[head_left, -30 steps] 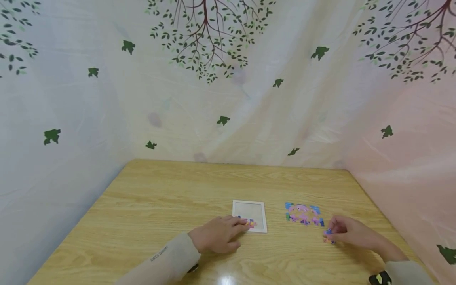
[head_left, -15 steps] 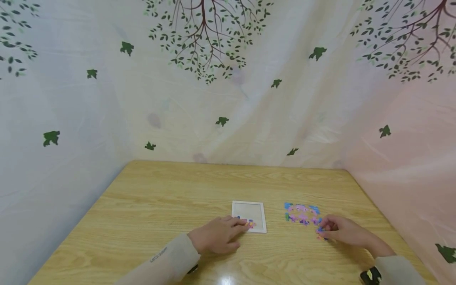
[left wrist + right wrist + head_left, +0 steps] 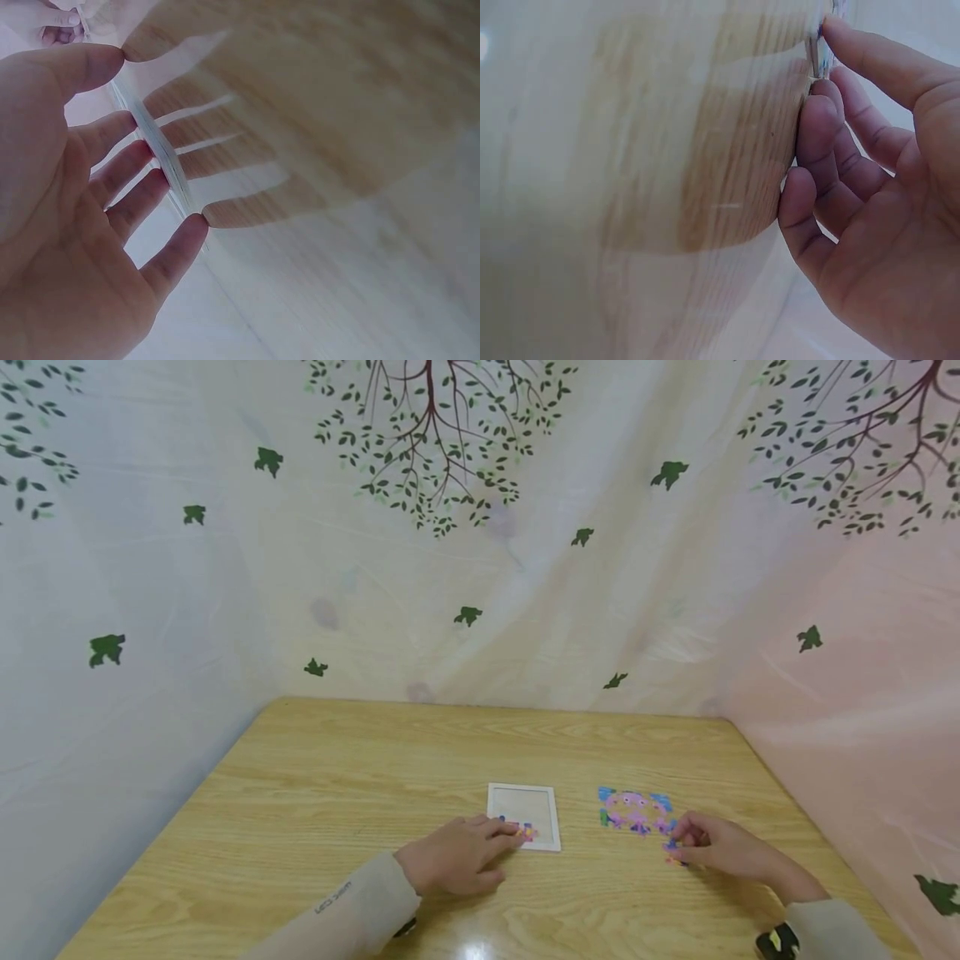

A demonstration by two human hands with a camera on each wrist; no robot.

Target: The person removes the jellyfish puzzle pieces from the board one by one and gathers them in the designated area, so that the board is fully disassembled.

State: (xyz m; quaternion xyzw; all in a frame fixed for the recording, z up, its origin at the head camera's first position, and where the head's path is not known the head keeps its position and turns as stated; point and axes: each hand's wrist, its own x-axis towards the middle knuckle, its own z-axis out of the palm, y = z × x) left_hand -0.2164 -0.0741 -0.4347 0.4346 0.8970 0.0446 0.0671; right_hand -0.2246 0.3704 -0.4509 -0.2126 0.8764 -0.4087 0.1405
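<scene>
My left hand [image 3: 459, 852] lies over the near left part of a white puzzle frame [image 3: 557, 818], its fingertips on the pink and yellow jigsaw pieces [image 3: 529, 833] along the frame's bottom. Those fingers are spread and nearly straight in the left wrist view. To the right, my right hand [image 3: 731, 850] pinches a small blue and orange jigsaw piece [image 3: 672, 853] between thumb and fingers, low at the table surface. Its thin edge [image 3: 821, 56] shows in the right wrist view. Just beyond it lies a joined section of jigsaw [image 3: 636, 799] with a pink face; the held piece is close to its lower right corner.
Both hands work on a wood-grain table [image 3: 360, 768] with a glossy surface. Pale curtains [image 3: 390, 610] printed with trees and leaves enclose it at the back and sides. The frame stands left of the joined jigsaw section, with a strip of table between them.
My right hand has slid left with the jigsaw piece, up to the lower right corner of the joined section, then nearly stopped. The left hand has stayed in place.
</scene>
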